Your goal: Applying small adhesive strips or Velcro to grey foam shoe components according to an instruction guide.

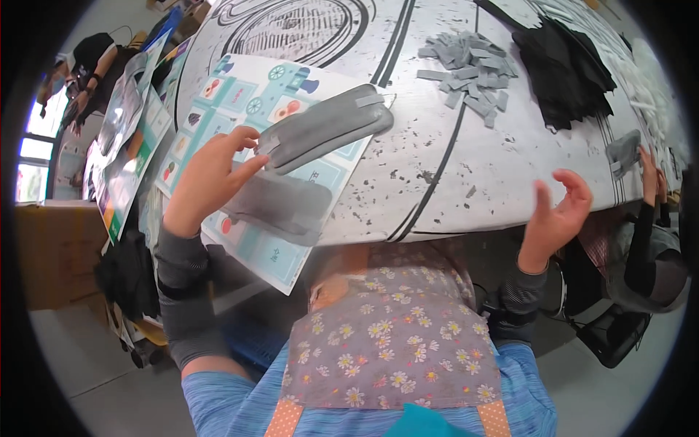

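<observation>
At ten o'clock, the left hand [211,175] pinched a grey pouch [324,130], apparently positioning it; steadying it next likely needed the open right hand [555,221] at three.

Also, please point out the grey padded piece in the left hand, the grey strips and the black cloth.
Grey padded piece [324,130], head view, its broad face.
Grey strips [471,73], head view, middle of the pile.
Black cloth [564,73], head view, middle of the heap.

From the wearer's head, the left fisheye camera looks steeply down, near above the left hand [206,175], right hand [558,218] and flowered apron [393,342], taking in the table [411,142] ahead.
</observation>
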The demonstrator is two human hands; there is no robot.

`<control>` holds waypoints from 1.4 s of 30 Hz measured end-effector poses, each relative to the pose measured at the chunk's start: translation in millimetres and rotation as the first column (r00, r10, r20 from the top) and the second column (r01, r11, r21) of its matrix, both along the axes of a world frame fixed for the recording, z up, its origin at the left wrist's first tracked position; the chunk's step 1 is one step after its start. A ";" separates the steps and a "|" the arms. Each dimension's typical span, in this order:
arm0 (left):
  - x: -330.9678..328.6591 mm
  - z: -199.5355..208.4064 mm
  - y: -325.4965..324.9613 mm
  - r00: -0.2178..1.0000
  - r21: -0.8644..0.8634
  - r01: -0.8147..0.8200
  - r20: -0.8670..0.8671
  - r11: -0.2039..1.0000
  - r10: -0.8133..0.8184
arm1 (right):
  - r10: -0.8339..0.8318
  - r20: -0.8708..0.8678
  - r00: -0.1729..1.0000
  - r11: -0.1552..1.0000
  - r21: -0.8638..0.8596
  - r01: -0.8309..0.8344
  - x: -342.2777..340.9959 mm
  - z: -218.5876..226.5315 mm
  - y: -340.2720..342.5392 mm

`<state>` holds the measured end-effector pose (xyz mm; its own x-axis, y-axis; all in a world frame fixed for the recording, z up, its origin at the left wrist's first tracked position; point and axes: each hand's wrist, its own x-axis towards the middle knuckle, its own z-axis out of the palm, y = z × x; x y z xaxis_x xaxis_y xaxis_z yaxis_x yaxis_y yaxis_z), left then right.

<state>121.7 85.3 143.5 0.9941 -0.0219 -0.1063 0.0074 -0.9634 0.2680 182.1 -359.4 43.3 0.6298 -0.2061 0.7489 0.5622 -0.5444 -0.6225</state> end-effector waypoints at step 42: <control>-120.9 -76.2 -68.0 0.906 -0.177 -0.031 0.412 0.984 0.103 | 0.686 -0.472 0.554 0.481 -0.278 -0.831 -25.3 3.0 186.2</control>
